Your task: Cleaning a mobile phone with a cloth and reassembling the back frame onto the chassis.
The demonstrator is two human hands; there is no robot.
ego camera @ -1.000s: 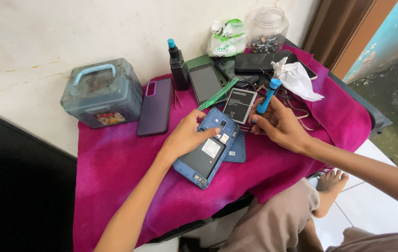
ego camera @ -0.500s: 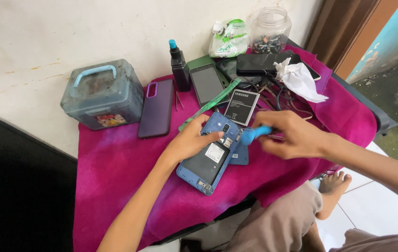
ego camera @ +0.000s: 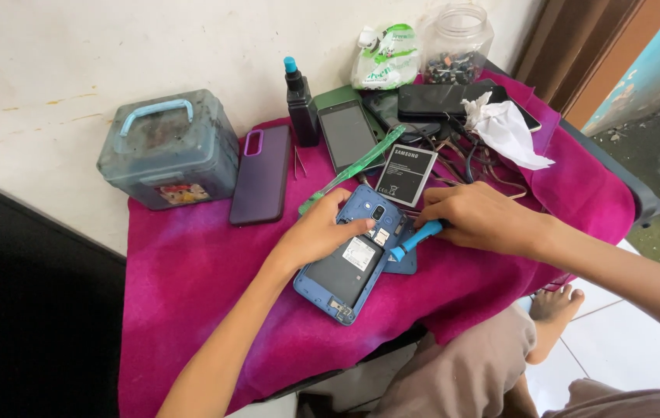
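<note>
Fingers (ego camera: 349,226) of left hand (ego camera: 316,234) lie flat, pinning opened blue phone with back cover off (ego camera: 352,254) against magenta cloth (ego camera: 190,263). Right hand (ego camera: 479,218) curls tight around blue-handled screwdriver (ego camera: 415,238), tip at phone's right edge, black rectangular battery (ego camera: 406,173) just beyond.

The right hand (ego camera: 479,219) hides the blue tool's (ego camera: 415,239) handle.
</note>
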